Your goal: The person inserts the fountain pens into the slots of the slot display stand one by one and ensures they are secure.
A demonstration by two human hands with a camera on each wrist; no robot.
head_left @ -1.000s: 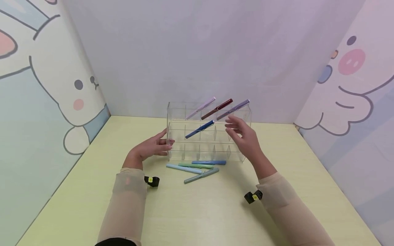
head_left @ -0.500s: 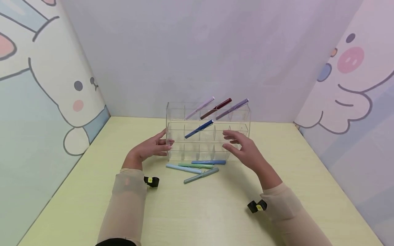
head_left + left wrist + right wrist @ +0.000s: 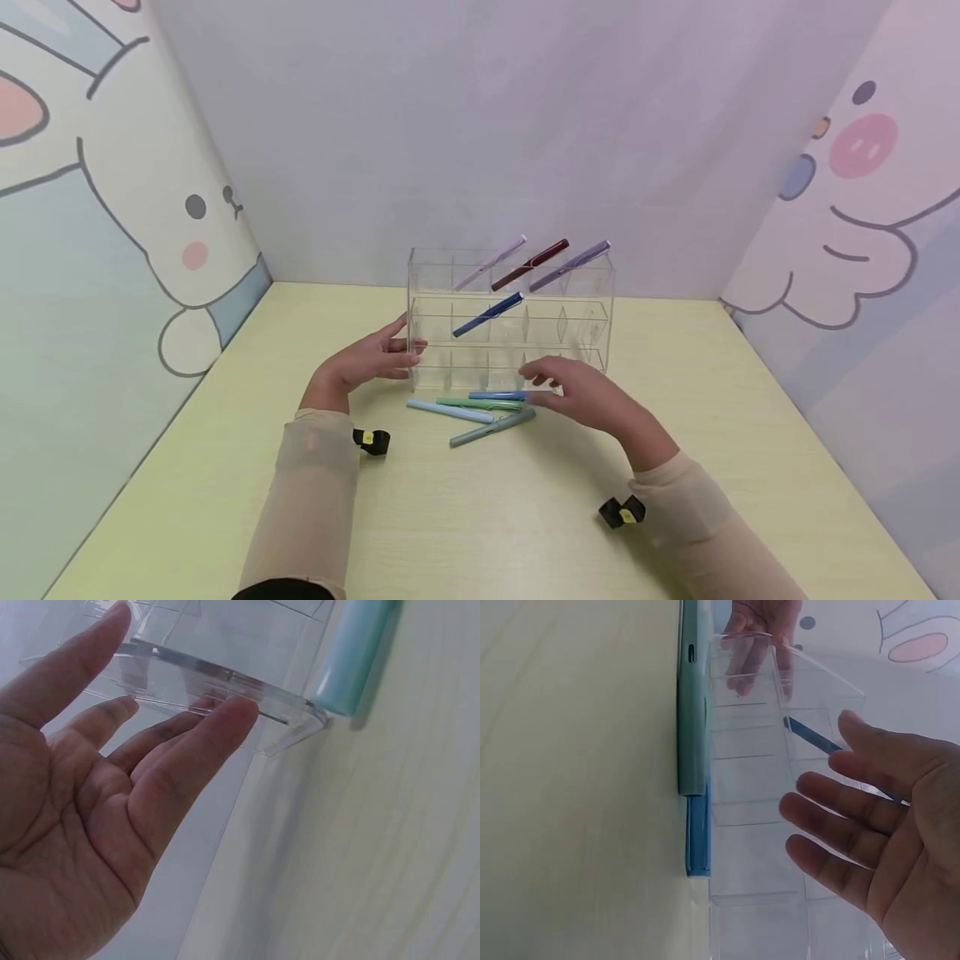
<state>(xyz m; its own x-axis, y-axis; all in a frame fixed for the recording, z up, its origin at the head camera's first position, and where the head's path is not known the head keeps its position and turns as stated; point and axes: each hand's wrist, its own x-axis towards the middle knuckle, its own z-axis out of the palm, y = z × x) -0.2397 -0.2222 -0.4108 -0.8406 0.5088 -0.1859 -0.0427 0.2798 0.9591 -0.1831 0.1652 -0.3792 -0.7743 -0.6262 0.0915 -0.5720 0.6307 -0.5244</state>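
A clear acrylic tiered pen rack stands on the table. My left hand rests against its left side, fingers extended, as the left wrist view also shows. My right hand hovers at the rack's lower front right with loosely bent fingers, holding nothing. Its fingertips overlap the right end of a blue pen in the head view; the right wrist view shows them apart from the pens. Beside that pen lie a green pen, a light blue pen and a grey-green pen.
A lilac pen, a maroon pen and a purple pen lean in the rack's top tier. One dark blue pen leans in the middle tier. Cartoon-printed panels flank the pale table.
My right hand has come down from beside the purple pen, past the middle tier, to the pens at the rack's foot. My left hand stays at the rack's side.
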